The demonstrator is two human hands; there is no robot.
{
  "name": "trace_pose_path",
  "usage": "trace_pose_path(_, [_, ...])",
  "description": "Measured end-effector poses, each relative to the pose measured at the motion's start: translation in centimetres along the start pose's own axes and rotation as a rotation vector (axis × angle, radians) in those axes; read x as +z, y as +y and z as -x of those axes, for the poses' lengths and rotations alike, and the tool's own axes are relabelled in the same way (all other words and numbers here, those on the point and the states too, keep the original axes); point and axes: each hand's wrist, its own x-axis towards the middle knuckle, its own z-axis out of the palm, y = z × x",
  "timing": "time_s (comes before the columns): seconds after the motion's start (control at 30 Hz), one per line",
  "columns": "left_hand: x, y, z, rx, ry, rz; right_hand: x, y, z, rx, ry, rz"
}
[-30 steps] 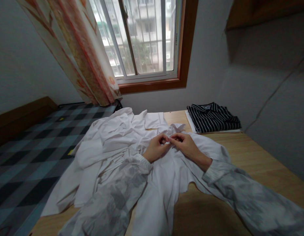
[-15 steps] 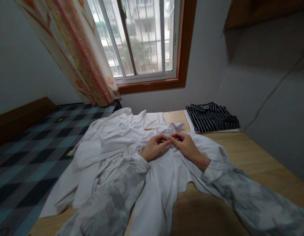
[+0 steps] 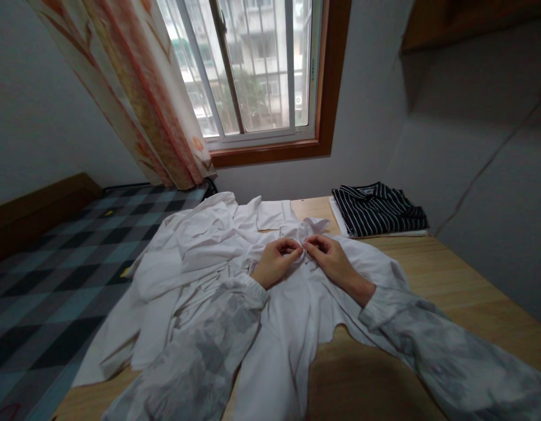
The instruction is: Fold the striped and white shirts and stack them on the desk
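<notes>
A rumpled white garment [image 3: 209, 251] is spread over the wooden table, one part of it hanging toward the front edge. My left hand [image 3: 279, 261] pinches the white cloth near its middle, thumb and index finger together. Just to the right, my right hand [image 3: 332, 262] grips the same cloth between thumb and fingers. Both sets of fingertips are very close together over a gathered spot of fabric. Any small part between them is too small to make out.
A folded black-and-white striped garment [image 3: 380, 210] lies on white cloth at the table's back right. The wooden table [image 3: 463, 292] extends right. On the left is a bed with a checked cover [image 3: 55, 280]. Behind stand a window [image 3: 262, 76] and a curtain [image 3: 152, 105].
My fingertips have shifted slightly, with a small gap now showing between the two hands. The garment lies almost as before.
</notes>
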Motion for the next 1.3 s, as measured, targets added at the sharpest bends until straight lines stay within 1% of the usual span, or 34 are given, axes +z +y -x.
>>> trace_pose_path(0.2, [0.1, -0.4, -0.1, 0.019, 0.043, -0.009, 0.1, 0.1, 0.0, 0.03, 0.03, -0.031])
trace_pose_path(0.43, [0.0, -0.9, -0.1, 0.017, 0.085, -0.032, -0.1, 0.1, -0.1, 0.052, 0.007, -0.05])
trace_pose_path(0.7, [-0.3, -1.0, -0.1, 0.047, 0.026, -0.051, 0.1, 0.1, -0.2, 0.065, -0.002, -0.05])
trace_pose_path(0.87, [-0.2, -0.5, 0.0, 0.033, -0.023, -0.053, 0.1, 0.5, 0.0, 0.08, 0.03, -0.046])
trace_pose_path(1.03, [0.1, -0.7, 0.2, 0.012, 0.025, -0.066, 0.3, 0.5, 0.2, 0.068, 0.036, -0.027])
trace_pose_path(1.17, [0.2, -0.9, 0.2, 0.052, 0.033, -0.105, 0.3, 0.8, -0.1, 0.126, 0.059, -0.095])
trace_pose_path(1.3, [0.2, -0.4, 0.1, 0.121, 0.024, -0.209, 0.1, 1.4, -0.7, 0.204, 0.066, -0.202])
